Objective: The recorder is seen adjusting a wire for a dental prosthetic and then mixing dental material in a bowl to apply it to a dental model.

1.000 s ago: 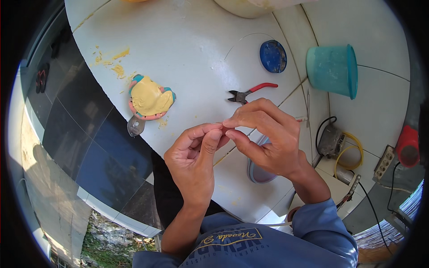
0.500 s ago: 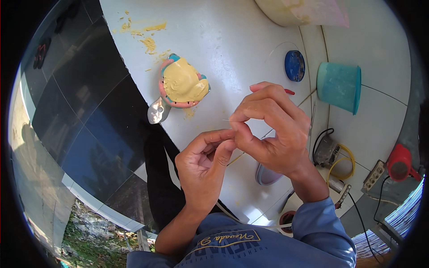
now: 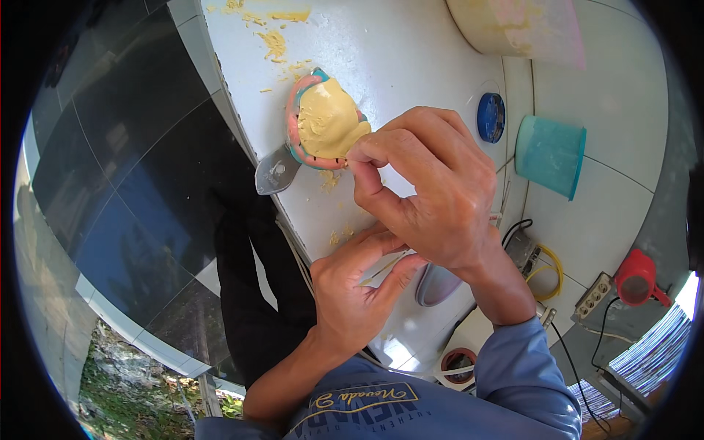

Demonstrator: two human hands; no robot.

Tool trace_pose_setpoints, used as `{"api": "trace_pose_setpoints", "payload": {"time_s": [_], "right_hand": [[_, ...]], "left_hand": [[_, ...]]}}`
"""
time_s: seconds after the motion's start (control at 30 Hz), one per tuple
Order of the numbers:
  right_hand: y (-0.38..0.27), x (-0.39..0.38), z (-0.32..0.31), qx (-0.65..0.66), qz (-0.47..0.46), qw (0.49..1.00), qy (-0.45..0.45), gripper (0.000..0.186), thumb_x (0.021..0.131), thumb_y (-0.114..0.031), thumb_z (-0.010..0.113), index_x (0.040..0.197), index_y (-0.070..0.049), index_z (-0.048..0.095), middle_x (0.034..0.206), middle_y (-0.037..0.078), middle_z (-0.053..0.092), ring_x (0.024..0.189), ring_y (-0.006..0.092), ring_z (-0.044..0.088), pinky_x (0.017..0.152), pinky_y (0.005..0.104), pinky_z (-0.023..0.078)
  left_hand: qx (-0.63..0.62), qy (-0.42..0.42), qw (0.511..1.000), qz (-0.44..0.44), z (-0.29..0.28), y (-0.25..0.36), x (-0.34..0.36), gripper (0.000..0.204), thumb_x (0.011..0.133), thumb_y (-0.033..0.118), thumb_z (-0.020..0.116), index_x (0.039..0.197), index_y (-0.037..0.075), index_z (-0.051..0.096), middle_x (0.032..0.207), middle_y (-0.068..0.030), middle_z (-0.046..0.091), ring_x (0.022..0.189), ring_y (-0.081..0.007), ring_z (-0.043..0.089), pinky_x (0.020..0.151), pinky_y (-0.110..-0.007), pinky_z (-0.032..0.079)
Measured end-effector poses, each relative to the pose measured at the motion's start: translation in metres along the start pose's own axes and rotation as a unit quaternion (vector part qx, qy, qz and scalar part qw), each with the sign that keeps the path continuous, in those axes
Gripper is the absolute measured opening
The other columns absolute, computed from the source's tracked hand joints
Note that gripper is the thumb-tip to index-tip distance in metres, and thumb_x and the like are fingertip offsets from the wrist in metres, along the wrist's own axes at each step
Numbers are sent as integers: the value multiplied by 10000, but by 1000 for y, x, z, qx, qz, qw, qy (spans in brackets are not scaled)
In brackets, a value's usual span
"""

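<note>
My right hand [image 3: 433, 198] reaches over to the front edge of a pink and blue dental-impression-like form [image 3: 293, 116] filled with yellow paste [image 3: 325, 117]; its thumb and forefinger pinch at that rim, and whatever is between their tips is too small to make out. A metal handle [image 3: 271, 176] juts from the form over the counter's left edge. My left hand [image 3: 359, 286] is lower, partly behind the right one, its thumb and forefinger apart and its fingertips partly hidden. Yellow crumbs [image 3: 275, 44] lie on the white counter [image 3: 359, 37].
A cream container [image 3: 491, 29] stands at the back, with a blue lid [image 3: 490, 117] and a teal tub [image 3: 548, 156] to its right. Yellow hose [image 3: 550, 292], a power strip [image 3: 592, 297] and a red jug [image 3: 634, 279] sit lower right. Dark tiled floor [image 3: 132, 176] lies left.
My right hand has moved left and forward from beside my left hand to the form's rim. The two hands' fingertips have parted. The view has shifted, with the counter further right.
</note>
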State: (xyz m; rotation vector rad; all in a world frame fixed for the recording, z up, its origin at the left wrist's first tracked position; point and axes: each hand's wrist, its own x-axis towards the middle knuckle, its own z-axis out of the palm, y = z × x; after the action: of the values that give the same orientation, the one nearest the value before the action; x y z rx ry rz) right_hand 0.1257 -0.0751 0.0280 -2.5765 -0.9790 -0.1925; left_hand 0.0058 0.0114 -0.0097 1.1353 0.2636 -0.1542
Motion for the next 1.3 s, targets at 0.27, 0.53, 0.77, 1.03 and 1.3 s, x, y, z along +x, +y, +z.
{"api": "trace_pose_setpoints", "payload": {"time_s": [0.27, 0.53, 0.77, 1.03, 1.3], "right_hand": [[2, 0, 2, 0, -3, 1000, -9, 249, 603, 8, 770, 812, -100, 690, 756, 31, 642, 711, 226, 605, 611, 325, 495], [2, 3, 2, -5, -10, 1000, -19, 252, 603, 12, 774, 812, -100, 692, 754, 33, 638, 708, 226, 601, 612, 323, 490], [1, -1, -5, -4, -26, 1000, -9, 257, 612, 3, 816, 830, -92, 718, 731, 27, 629, 667, 201, 585, 590, 302, 467], [1, -3, -2, -1, -32, 999, -9, 278, 611, 2, 825, 853, -100, 733, 730, 17, 630, 654, 191, 575, 575, 291, 458], [0, -1, -2, -7, -26, 999, -21, 272, 625, 2, 817, 862, -106, 739, 743, 19, 638, 670, 192, 582, 564, 293, 462]], "left_hand": [[2, -12, 1000, -2, -2, 3, 2, 222, 829, 24, 766, 1015, -65, 686, 954, -142, 731, 881, -202, 709, 773, -282, 538], [-3, -21, 1000, -11, -2, 4, 2, 216, 855, 12, 753, 1013, -111, 672, 919, -138, 727, 879, -142, 682, 794, -257, 526], [1, -26, 1000, 16, -3, 3, 2, 217, 822, 13, 779, 991, -89, 690, 930, -142, 732, 876, -147, 687, 783, -249, 514], [11, -17, 1000, 23, -3, 4, 2, 219, 799, 11, 795, 968, -85, 696, 938, -154, 733, 860, -155, 697, 762, -253, 518], [6, -19, 1000, 23, -3, 4, 2, 218, 808, 5, 785, 981, -91, 693, 922, -149, 732, 844, -157, 700, 757, -253, 519]]}}
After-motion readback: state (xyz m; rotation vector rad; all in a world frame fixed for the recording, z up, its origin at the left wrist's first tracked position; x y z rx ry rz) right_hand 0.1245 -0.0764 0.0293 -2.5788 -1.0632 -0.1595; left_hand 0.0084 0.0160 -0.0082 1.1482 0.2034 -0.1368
